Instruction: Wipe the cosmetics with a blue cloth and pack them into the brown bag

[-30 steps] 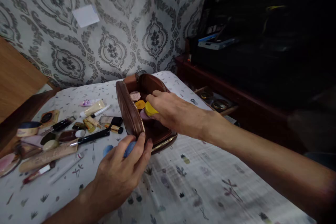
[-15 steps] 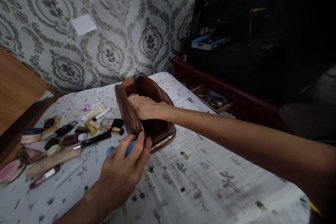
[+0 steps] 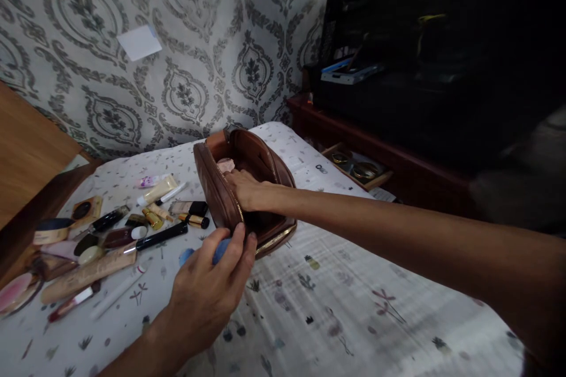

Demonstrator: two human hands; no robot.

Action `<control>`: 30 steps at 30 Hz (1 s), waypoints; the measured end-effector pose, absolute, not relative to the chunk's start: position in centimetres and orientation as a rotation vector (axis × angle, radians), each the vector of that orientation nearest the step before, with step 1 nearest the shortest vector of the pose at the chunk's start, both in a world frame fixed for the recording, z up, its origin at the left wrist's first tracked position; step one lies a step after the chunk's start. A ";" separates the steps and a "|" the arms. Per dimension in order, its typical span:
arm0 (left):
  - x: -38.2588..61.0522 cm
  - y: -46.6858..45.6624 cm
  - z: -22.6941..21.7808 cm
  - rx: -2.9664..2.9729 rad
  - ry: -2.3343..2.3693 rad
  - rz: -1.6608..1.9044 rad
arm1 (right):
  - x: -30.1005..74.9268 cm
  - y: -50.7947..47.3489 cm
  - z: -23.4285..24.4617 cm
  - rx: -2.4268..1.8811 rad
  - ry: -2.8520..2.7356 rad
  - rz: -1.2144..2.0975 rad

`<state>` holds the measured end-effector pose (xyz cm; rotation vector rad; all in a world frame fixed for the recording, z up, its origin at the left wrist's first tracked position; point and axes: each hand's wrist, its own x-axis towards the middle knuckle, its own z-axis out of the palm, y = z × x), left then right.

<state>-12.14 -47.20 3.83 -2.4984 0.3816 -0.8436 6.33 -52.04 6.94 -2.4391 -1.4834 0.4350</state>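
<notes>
A brown cosmetic bag with a gold zip lies unzipped on the printed sheet, its opening facing me. My left hand pinches the front edge of the bag near the zip. A blue object, perhaps a makeup sponge, shows between those fingers and left of them; whether the hand touches it I cannot tell. My right hand reaches inside the bag, its fingertips hidden within. Just past its knuckles, a pale pink piece shows against the bag's inner wall.
Left of the bag lie several cosmetics: a black-handled brush, a beige tube, a cream tube, a white pen-like stick and a pink compact. At right, an open drawer holds gold-coloured round items. A patterned wall stands behind.
My right hand has shifted slightly right and down inside the bag, its fingers curling more. The pink piece now shows apart from the knuckles. My left hand stays on the bag's edge.
</notes>
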 end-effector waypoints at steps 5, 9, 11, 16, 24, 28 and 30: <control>-12.2 -47.1 3.8 -2.492 0.384 -0.833 | 7.3 -52.4 8.8 -2.393 -1.535 0.366; -12.3 -47.1 3.8 -2.477 0.369 -0.819 | 7.4 -53.2 9.9 -2.544 -1.474 0.450; -12.3 -47.2 3.8 -2.472 0.373 -0.811 | 7.1 -53.6 10.0 -2.630 -1.465 0.552; -12.1 -47.4 4.0 -2.477 0.367 -0.823 | 6.7 -53.7 9.4 -2.691 -1.486 0.593; -12.1 -47.6 4.0 -2.474 0.347 -0.832 | 7.3 -53.5 8.6 -2.662 -1.553 0.496; -12.2 -47.4 3.8 -2.475 0.353 -0.829 | 7.4 -53.7 8.6 -2.659 -1.551 0.478; -12.1 -47.4 3.7 -2.474 0.349 -0.829 | 7.5 -53.6 8.6 -2.664 -1.540 0.482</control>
